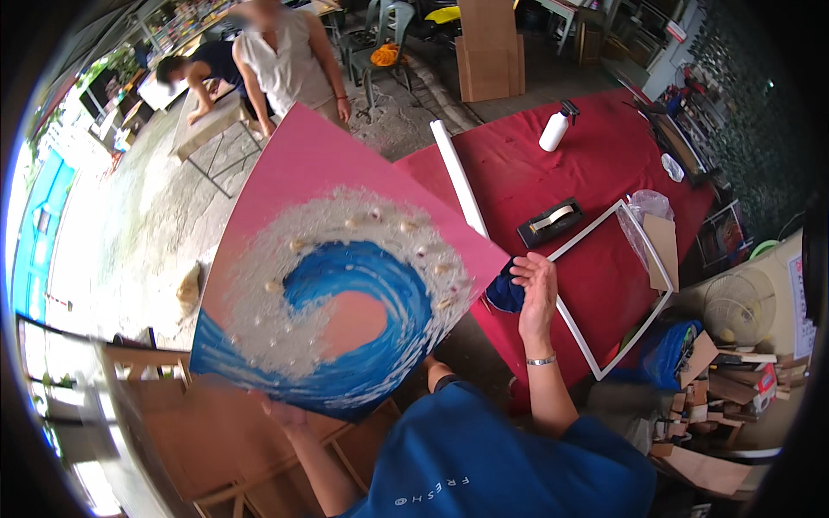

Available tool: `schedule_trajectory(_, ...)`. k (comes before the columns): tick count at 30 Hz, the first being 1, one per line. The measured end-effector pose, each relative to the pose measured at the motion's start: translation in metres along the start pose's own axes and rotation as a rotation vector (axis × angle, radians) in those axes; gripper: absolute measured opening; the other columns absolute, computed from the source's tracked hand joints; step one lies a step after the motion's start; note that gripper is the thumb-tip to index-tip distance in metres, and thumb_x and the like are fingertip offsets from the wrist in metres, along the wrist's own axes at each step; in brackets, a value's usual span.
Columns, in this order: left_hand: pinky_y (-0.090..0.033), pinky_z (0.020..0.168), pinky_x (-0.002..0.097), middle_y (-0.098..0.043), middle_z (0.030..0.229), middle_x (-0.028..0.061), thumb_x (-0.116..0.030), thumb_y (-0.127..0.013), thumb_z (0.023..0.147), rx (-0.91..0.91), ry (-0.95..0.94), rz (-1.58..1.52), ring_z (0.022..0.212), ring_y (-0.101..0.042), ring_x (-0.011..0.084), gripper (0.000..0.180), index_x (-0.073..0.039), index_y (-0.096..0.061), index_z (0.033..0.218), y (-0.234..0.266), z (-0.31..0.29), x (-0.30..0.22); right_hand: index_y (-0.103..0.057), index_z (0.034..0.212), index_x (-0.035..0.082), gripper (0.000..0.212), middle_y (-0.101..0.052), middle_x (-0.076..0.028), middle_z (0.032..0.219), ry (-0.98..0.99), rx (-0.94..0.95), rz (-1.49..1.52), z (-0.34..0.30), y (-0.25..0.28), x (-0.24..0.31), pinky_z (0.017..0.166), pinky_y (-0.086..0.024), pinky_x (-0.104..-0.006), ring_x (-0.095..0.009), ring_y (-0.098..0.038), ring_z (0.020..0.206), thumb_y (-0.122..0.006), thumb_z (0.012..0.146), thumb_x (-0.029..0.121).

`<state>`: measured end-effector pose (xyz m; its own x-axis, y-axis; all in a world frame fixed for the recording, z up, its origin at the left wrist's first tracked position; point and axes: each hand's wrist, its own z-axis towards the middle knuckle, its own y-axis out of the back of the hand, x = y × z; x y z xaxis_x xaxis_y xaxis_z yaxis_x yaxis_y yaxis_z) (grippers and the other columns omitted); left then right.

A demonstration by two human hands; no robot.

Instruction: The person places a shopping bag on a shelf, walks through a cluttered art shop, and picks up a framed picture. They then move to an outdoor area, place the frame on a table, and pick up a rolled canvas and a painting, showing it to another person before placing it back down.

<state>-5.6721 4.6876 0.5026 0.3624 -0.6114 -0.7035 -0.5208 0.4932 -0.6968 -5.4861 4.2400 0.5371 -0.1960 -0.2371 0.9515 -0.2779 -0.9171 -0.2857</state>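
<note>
A square canvas painting [302,155] is raised and tilted in front of me. Its surface shows a blue curling wave, rough white foam with small shell-like bits, and a pink background. My left hand [283,414], blurred, is closed at the lower edge, and its fingers are partly hidden by the canvas. At the right corner, the bent fingers of my right hand [537,289] press against the painting. A dark blue cloth [504,292] lies just below that corner, at the edge of the red-covered table [596,160].
On the table are a white spray bottle [554,129], a tape dispenser [550,223], a long white strip [458,177] and an empty white frame [566,315]. Wood offcuts [717,380] are piled at right. Wooden frames [224,440] stand below the painting. Two people [289,65] are at far left.
</note>
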Motion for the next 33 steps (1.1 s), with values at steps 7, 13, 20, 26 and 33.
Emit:
schedule_trajectory(7,-0.03,0.107,0.0459,-0.036,0.143,0.0098,-0.056,-0.045,0.091,0.122,-0.051,0.123,0.129,-0.036,0.0296,0.071,-0.008,-0.03,0.142,-0.017,0.041,-0.017,-0.051,0.121,-0.003,0.063,-0.057,-0.014,0.118,0.257,0.403,-0.316,0.08,-0.027,0.017,0.095,-0.039,-0.0343,-0.022,-0.054,0.108,-0.028,0.098,0.051)
schedule_trajectory(13,-0.035,0.103,0.0451,-0.042,0.138,0.0105,-0.058,-0.049,0.088,0.051,-0.047,0.304,0.124,-0.042,0.0295,0.075,-0.007,-0.034,0.14,-0.045,0.126,-0.001,-0.051,0.123,0.0,0.05,-0.055,-0.009,0.119,-0.005,0.434,-0.072,0.141,-0.054,-0.029,0.095,-0.038,-0.031,-0.016,-0.053,0.105,-0.037,0.099,0.042)
schedule_trajectory(20,-0.035,0.103,0.0437,-0.046,0.135,0.0094,-0.055,-0.053,0.087,0.078,0.075,0.218,0.122,-0.044,0.0278,0.073,-0.006,-0.036,0.138,-0.076,0.214,0.04,-0.055,0.104,-0.002,0.026,-0.056,0.0,0.098,-0.019,0.222,-0.055,0.18,-0.061,-0.057,0.085,-0.038,-0.0223,-0.006,-0.047,0.093,-0.042,0.1,0.02)
schedule_trajectory(26,-0.036,0.102,0.0417,-0.05,0.131,0.0085,-0.053,-0.052,0.089,0.366,0.178,0.297,0.119,-0.048,0.0256,0.07,-0.004,-0.038,0.136,-0.165,0.342,0.091,-0.052,0.122,-0.003,0.031,-0.055,-0.006,0.119,0.171,-0.178,-0.184,0.224,-0.031,-0.103,0.095,-0.038,-0.0281,-0.013,-0.05,0.107,-0.046,0.099,0.017)
schedule_trajectory(33,-0.032,0.1,0.0293,-0.048,0.129,0.0092,-0.034,-0.042,0.098,0.827,0.213,0.507,0.115,-0.045,0.0166,0.058,0.002,-0.029,0.142,-0.355,0.506,0.148,-0.041,0.13,-0.01,0.042,-0.041,-0.016,0.138,0.283,-0.617,-0.22,0.271,-0.041,-0.081,0.108,-0.029,-0.0378,-0.022,-0.04,0.126,-0.041,0.099,0.018)
